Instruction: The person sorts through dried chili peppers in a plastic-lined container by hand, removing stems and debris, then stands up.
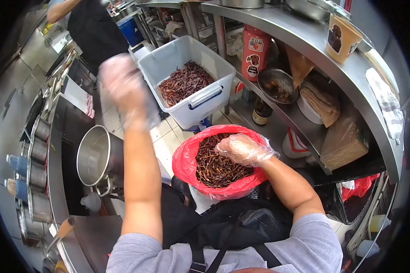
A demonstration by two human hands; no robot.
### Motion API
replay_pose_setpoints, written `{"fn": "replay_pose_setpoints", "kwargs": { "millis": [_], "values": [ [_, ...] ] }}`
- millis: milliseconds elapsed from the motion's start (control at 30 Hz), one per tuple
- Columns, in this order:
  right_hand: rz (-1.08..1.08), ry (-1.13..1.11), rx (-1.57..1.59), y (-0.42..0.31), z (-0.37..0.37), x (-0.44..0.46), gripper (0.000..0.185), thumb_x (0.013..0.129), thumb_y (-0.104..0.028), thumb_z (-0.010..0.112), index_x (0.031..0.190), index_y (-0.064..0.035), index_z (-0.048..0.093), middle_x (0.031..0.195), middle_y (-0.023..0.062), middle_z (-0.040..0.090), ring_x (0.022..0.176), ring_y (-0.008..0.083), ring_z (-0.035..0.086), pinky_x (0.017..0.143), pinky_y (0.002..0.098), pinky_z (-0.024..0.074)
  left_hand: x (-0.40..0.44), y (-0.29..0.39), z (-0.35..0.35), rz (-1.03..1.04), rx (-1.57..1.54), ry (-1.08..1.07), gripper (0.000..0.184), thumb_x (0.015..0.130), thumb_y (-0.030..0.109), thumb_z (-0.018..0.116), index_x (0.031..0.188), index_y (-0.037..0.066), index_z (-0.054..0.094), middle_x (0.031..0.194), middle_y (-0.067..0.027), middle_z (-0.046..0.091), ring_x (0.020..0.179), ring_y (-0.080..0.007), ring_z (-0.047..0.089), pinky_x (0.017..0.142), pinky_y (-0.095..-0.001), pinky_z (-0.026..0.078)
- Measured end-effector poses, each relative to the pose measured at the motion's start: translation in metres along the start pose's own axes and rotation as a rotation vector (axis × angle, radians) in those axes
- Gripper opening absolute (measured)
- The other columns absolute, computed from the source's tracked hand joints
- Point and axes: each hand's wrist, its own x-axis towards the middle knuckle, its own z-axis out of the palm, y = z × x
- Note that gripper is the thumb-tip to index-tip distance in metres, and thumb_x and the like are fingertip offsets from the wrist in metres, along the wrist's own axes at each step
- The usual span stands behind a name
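Note:
Dark dried chillies [221,166] fill a red plastic bag [184,157] that stands open in front of me. My right hand [241,149], in a clear plastic glove, is on the chillies at the bag's right side, its fingers bent together over them; what it grips, if anything, is hidden. My left hand [121,82], also gloved, is raised left of a clear plastic bin [205,102] and smeared by motion, so its fingers cannot be made out. Reddish chillies [187,84] lie in the bin, beyond the bag.
A large metal pot [95,154] stands at the left. Steel shelving [278,27] curves along the right, holding a red container [255,52], a pan [278,86] and a box [344,141]. Another person [93,32] in dark clothing stands at the upper left.

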Motion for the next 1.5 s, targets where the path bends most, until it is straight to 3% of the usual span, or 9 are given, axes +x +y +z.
{"fn": "replay_pose_setpoints", "kwargs": {
  "millis": [67, 100, 167, 367, 567, 733, 800, 1033, 1500],
  "values": [
    [-0.034, 0.009, -0.042, 0.005, 0.008, 0.002, 0.018, 0.095, -0.020, 0.055, 0.097, -0.0074, 0.067, 0.089, 0.0210, 0.066, 0.090, 0.0423, 0.065, 0.080, 0.0523, 0.0475, -0.012, -0.007, 0.047, -0.853, -0.328, -0.801, 0.041, 0.103, 0.037, 0.053, 0.119, 0.002, 0.066, 0.129, -0.0198, 0.064, 0.124, -0.0358, 0.056, 0.110, -0.0423, 0.040],
    [-0.055, 0.017, -0.086, 0.005, 0.007, 0.001, 0.020, 0.096, -0.022, 0.055, 0.101, -0.0084, 0.068, 0.093, 0.0210, 0.066, 0.095, 0.0413, 0.065, 0.083, 0.0516, 0.0484, -0.061, -0.047, 0.064, -0.576, -0.335, -0.881, 0.057, 0.102, 0.044, 0.053, 0.143, 0.004, 0.053, 0.149, -0.0236, 0.050, 0.145, -0.0354, 0.040, 0.121, -0.0411, 0.030],
    [-0.125, 0.174, -0.090, -0.013, -0.009, -0.005, 0.038, 0.092, -0.017, 0.066, 0.130, -0.0140, 0.064, 0.122, 0.0181, 0.061, 0.114, 0.0383, 0.060, 0.098, 0.0487, 0.0487, -0.055, -0.025, 0.015, -0.530, -0.289, -0.736, 0.061, 0.100, 0.034, 0.059, 0.151, 0.006, 0.043, 0.157, -0.0231, 0.041, 0.149, -0.0357, 0.034, 0.123, -0.0419, 0.026],
    [0.033, 0.446, 0.025, -0.015, -0.011, -0.010, 0.049, 0.089, -0.014, 0.069, 0.137, -0.0097, 0.058, 0.135, 0.0182, 0.057, 0.127, 0.0379, 0.054, 0.108, 0.0452, 0.0453, -0.142, -0.014, -0.114, -1.147, -0.638, -0.431, 0.053, 0.095, 0.002, 0.060, 0.147, 0.002, 0.048, 0.149, -0.0148, 0.053, 0.134, -0.0242, 0.053, 0.115, -0.0357, 0.036],
    [0.057, 0.572, 0.098, -0.016, -0.009, -0.023, 0.050, 0.086, -0.006, 0.072, 0.135, -0.0081, 0.060, 0.139, 0.0179, 0.055, 0.131, 0.0359, 0.053, 0.111, 0.0429, 0.0423, -0.193, 0.058, -0.179, -1.687, -1.030, -0.359, 0.065, 0.097, 0.004, 0.060, 0.155, 0.004, 0.030, 0.159, -0.0165, 0.037, 0.138, -0.0231, 0.046, 0.110, -0.0374, 0.043],
    [0.132, 0.659, 0.056, -0.040, -0.067, -0.056, 0.054, 0.086, -0.007, 0.071, 0.138, -0.0115, 0.058, 0.140, 0.0157, 0.055, 0.129, 0.0343, 0.055, 0.107, 0.0425, 0.0457, -0.187, 0.091, -0.158, -1.656, -0.959, -0.555, 0.076, 0.094, 0.000, 0.064, 0.158, 0.002, 0.023, 0.165, -0.0213, 0.026, 0.151, -0.0316, 0.029, 0.122, -0.0410, 0.028],
    [0.175, 0.652, 0.077, -0.045, -0.084, -0.061, 0.059, 0.086, -0.007, 0.071, 0.143, -0.0122, 0.053, 0.140, 0.0150, 0.056, 0.130, 0.0348, 0.055, 0.105, 0.0437, 0.0461, -0.176, 0.077, -0.152, -1.325, -0.776, -0.572, 0.077, 0.091, -0.005, 0.058, 0.160, 0.005, 0.024, 0.166, -0.0181, 0.025, 0.152, -0.0316, 0.027, 0.122, -0.0424, 0.028],
    [0.044, 0.618, -0.226, -0.093, -0.142, -0.060, 0.054, 0.089, -0.011, 0.070, 0.141, -0.0078, 0.055, 0.130, 0.0185, 0.063, 0.122, 0.0375, 0.059, 0.101, 0.0451, 0.0484, -0.082, 0.020, -0.189, -1.113, -0.820, -0.210, 0.070, 0.093, -0.008, 0.053, 0.158, 0.008, 0.032, 0.166, -0.0093, 0.029, 0.154, -0.0306, 0.024, 0.119, -0.0389, 0.030],
    [0.012, 0.688, -0.314, -0.098, -0.140, -0.108, 0.034, 0.089, -0.013, 0.067, 0.121, -0.0017, 0.067, 0.118, 0.0190, 0.069, 0.109, 0.0362, 0.065, 0.095, 0.0428, 0.0508, -0.103, -0.007, -0.280, -1.237, -0.790, -0.231, 0.062, 0.096, 0.000, 0.053, 0.156, 0.010, 0.038, 0.163, -0.0063, 0.035, 0.153, -0.0265, 0.029, 0.121, -0.0408, 0.026]
  ]
}}
